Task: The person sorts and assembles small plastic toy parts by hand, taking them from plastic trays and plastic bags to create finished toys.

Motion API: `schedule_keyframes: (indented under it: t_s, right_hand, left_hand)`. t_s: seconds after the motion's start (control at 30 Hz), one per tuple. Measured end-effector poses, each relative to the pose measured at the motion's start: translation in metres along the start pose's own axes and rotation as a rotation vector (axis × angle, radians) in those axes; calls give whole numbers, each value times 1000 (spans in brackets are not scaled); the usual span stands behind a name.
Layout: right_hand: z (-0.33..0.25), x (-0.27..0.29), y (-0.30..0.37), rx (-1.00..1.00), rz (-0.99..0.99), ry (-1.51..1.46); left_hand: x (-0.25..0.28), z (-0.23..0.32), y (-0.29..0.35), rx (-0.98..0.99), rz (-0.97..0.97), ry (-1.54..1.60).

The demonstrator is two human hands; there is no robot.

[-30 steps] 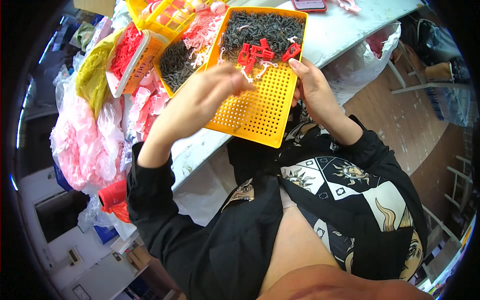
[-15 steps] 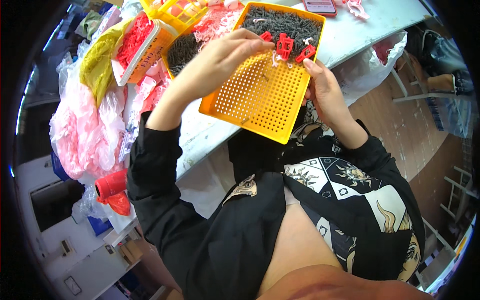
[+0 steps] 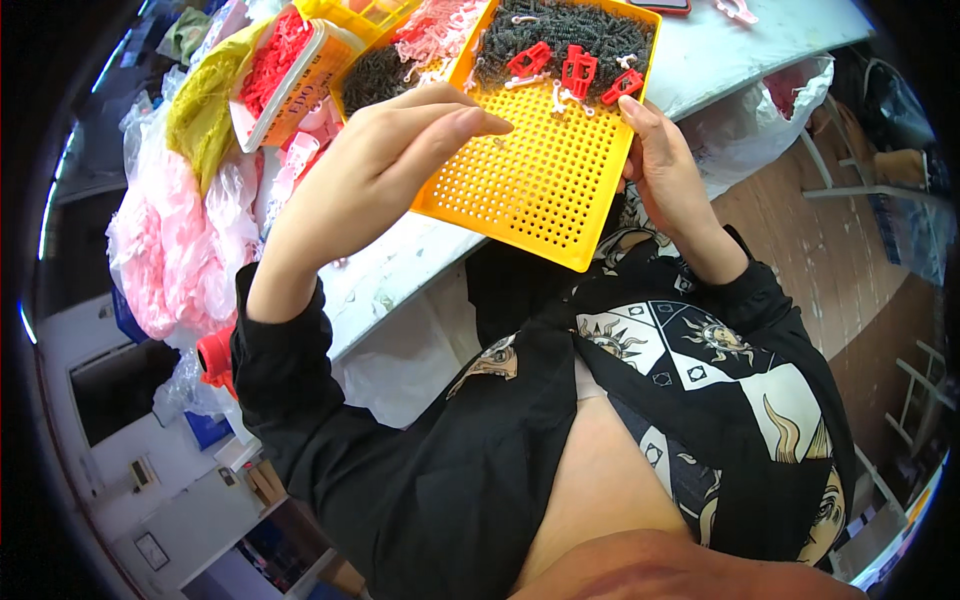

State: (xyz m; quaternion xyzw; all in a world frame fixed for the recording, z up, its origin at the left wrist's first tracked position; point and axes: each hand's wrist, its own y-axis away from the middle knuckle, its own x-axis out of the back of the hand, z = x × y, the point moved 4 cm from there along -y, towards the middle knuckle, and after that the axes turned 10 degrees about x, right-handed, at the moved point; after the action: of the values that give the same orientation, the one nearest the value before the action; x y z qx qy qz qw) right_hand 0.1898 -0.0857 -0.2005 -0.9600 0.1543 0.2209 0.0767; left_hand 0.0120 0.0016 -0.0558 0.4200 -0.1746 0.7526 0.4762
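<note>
My right hand (image 3: 668, 165) grips the right rim of a yellow perforated tray (image 3: 520, 205), thumb on top and fingers curled beneath. My left hand (image 3: 375, 165) hovers over the tray's left side with fingers stretched out; nothing shows in it, though its underside is hidden. Many small dark screw-like pieces (image 3: 600, 35) fill the tray's far part. In front of them lie three red plastic frame-shaped pieces (image 3: 578, 72). Around these are several small pale pink pieces (image 3: 558, 98). The near part of the tray shows bare holes, with a tiny brownish bit on them.
Left of the tray stand a tilted tub (image 3: 310, 80) of red pieces, more dark pieces (image 3: 380, 80) and a pile of pink parts (image 3: 440, 30). Plastic bags (image 3: 170, 250) crowd the table's left. A phone (image 3: 660, 5) lies beyond the tray; a white bag (image 3: 760, 125) hangs at right.
My left hand has drawn back from the red pieces toward the tray's near left. One red piece it partly covered now shows fully. My right hand keeps its hold on the rim.
</note>
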Motion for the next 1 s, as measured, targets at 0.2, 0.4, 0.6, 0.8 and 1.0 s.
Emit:
schedule_keyframes:
  t_s: [0.2,0.4,0.6,0.8,1.0]
  right_hand:
    - [-2,2,1,2,8,-8]
    - [-6,-10,4,-34,-15,16]
    - [2,-5,0,-62,-16,-20]
    - [4,-9,4,-46,-61,-4]
    - [4,-15,4,-52,-55,-5]
  left_hand:
    - [-28,11,-5,47,-271,-17]
    - [-29,-23,-52,-106,40,83]
    - [-23,-19,-41,-76,-54,309]
    - [-64,7,-42,-151,-7,68]
    - [-47,0,-42,-39,33,182]
